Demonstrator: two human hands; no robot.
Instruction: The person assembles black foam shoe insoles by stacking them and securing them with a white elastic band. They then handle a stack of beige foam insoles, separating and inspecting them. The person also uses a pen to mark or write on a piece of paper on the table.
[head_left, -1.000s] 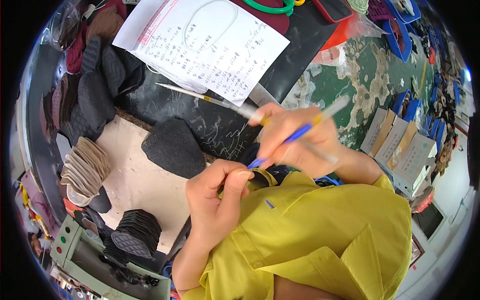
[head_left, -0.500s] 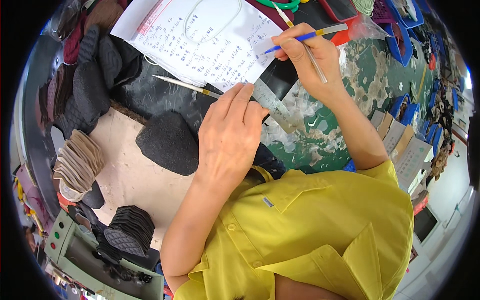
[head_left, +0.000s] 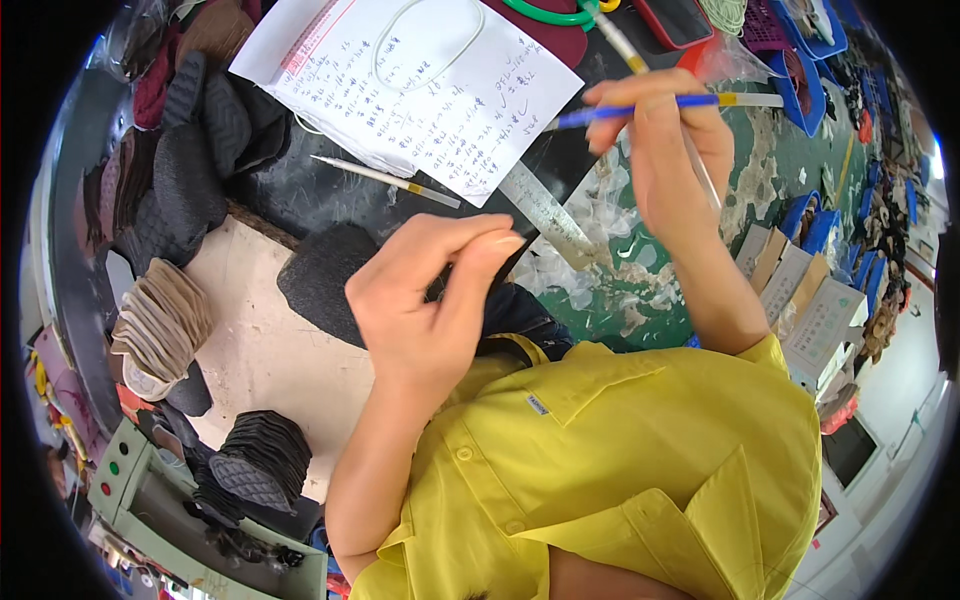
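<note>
The right hand (head_left: 655, 130) is raised over the green, paint-flecked counter (head_left: 760, 190), its grip pinched around a blue-barrelled pen with a yellow band (head_left: 640, 108) and a second thin pale stick (head_left: 700, 175) that slants down past the wrist; the pen lies level, its tip pointing toward the white sheet of handwritten paper (head_left: 420, 85) at the top. The left hand (head_left: 430, 300) hovers lower, over a dark grey textured shoe-sole piece (head_left: 320, 280) resting on a pale cardboard sheet (head_left: 260, 350); its fingers curl together with the thumb, though whether they pinch anything cannot be told. A metal ruler (head_left: 545, 210) lies between the two hands; a thin brush with a yellow band (head_left: 385, 180) rests just below the paper; tan stacked insoles (head_left: 160, 325) and black stacked soles (head_left: 260, 460) sit to the left.
</note>
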